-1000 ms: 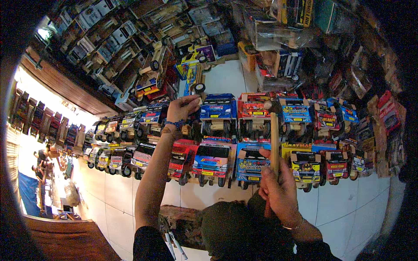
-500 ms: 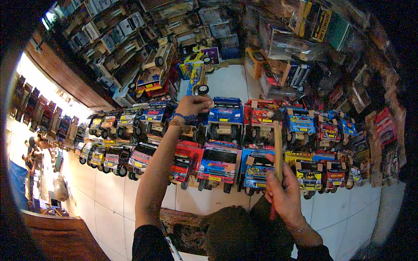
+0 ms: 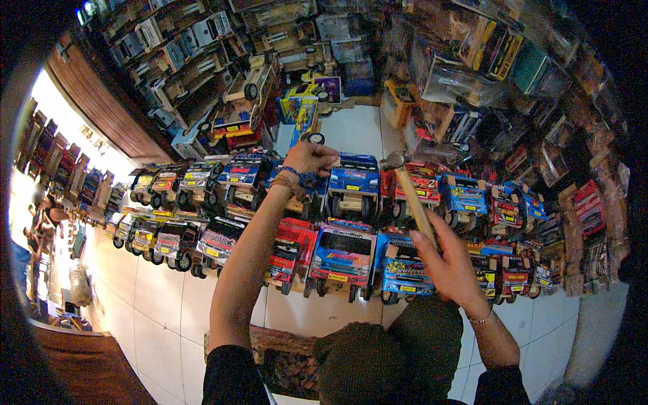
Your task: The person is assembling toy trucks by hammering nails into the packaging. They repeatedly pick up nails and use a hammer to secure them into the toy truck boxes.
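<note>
In my right hand (image 3: 451, 263) is a hammer (image 3: 413, 201), gripped by its pale wooden handle. Its metal head is raised, just right of a blue toy truck (image 3: 354, 177) in the back row. My left hand (image 3: 308, 163) is at the upper left edge of that truck, fingers pinched together. Whatever lies between those fingertips is too small to make out. Below the hammer head stands a red toy truck (image 3: 424, 181). Nearer to me, a light blue toy truck (image 3: 403, 266) is partly covered by my right hand, beside a pink and white toy truck (image 3: 341, 253).
Two rows of toy trucks run from left to right. Stacked wooden truck bodies (image 3: 196, 50) fill the back left, and plastic-wrapped toys (image 3: 445, 77) the back right. A yellow and blue toy truck (image 3: 304, 111) lies behind my left hand. White floor tiles (image 3: 297, 314) show in front.
The hammer has tilted left, bringing its head closer to the blue truck. My right hand has moved up and slightly right, while my left stays at the truck's edge.
</note>
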Tool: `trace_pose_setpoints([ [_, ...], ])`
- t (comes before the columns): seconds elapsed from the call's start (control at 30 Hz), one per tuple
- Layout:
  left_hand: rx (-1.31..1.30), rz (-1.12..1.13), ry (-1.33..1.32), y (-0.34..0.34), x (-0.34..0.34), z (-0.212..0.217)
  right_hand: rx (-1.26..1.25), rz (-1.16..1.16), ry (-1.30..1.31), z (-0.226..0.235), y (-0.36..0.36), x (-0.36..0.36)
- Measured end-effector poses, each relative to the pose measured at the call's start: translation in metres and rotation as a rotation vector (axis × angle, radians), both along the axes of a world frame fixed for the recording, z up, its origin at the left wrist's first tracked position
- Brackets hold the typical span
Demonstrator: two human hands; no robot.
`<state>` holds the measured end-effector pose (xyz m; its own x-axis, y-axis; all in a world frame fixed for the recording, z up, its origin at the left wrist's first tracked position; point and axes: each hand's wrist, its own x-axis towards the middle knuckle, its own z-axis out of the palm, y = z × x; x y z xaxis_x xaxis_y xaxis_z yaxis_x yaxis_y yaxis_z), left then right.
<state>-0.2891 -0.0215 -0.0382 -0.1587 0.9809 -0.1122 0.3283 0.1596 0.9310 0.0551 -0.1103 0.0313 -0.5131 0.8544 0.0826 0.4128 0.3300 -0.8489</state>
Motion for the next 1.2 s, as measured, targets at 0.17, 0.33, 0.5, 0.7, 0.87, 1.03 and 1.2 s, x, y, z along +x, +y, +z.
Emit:
trace_pose_setpoints([
  [0.17,-0.011,-0.012,0.086,-0.001,0.004,0.008,0.22,0.082,-0.288,0.002,0.028,-0.008],
  [0.33,0.022,0.005,0.084,-0.007,0.007,0.01,0.363,0.172,-0.326,-0.005,0.045,-0.024],
  [0.5,0.019,0.005,0.075,-0.007,0.007,0.011,0.446,0.23,-0.363,-0.016,0.057,-0.035],
  [0.7,0.012,0.008,0.092,-0.005,0.005,0.005,0.482,0.217,-0.395,-0.021,0.06,-0.046],
  [0.87,0.052,0.028,0.015,-0.004,0.004,-0.003,0.411,0.212,-0.377,-0.024,0.061,-0.044],
  [1.03,0.03,0.034,0.025,-0.002,0.004,-0.003,0.518,0.239,-0.316,-0.029,0.063,-0.043],
  [1.2,0.029,0.026,0.068,-0.003,0.003,-0.001,0.468,0.227,-0.34,-0.03,0.064,-0.043],
])
